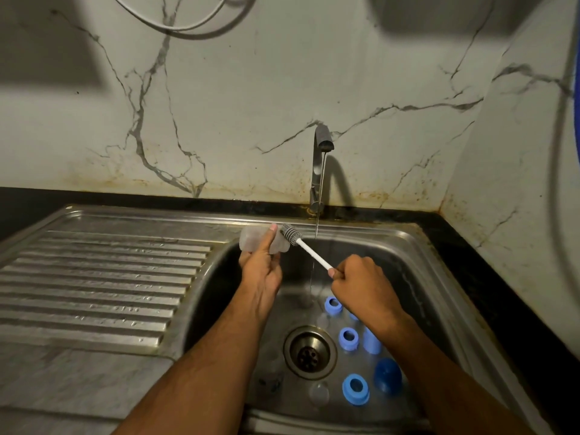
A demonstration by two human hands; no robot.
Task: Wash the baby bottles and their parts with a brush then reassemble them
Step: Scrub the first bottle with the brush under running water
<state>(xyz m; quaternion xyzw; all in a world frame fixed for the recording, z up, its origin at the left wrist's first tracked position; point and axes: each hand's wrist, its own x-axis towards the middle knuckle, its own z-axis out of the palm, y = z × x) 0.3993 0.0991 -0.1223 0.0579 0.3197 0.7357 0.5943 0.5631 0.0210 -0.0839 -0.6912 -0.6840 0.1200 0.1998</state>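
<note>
Clear bottle [251, 241] gripped in left hand [262, 271], right hand [361, 285] fisted round brush [301, 243] at its mouth; blue rings [347, 338] await washing, reassembly unstarted.

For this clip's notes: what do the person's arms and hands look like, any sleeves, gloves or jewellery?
Both forearms are bare as far as the frame shows, with no sleeve in view. The left hand and right hand are bare too: no gloves, and no watch, bracelet or ring is visible on either.
</note>
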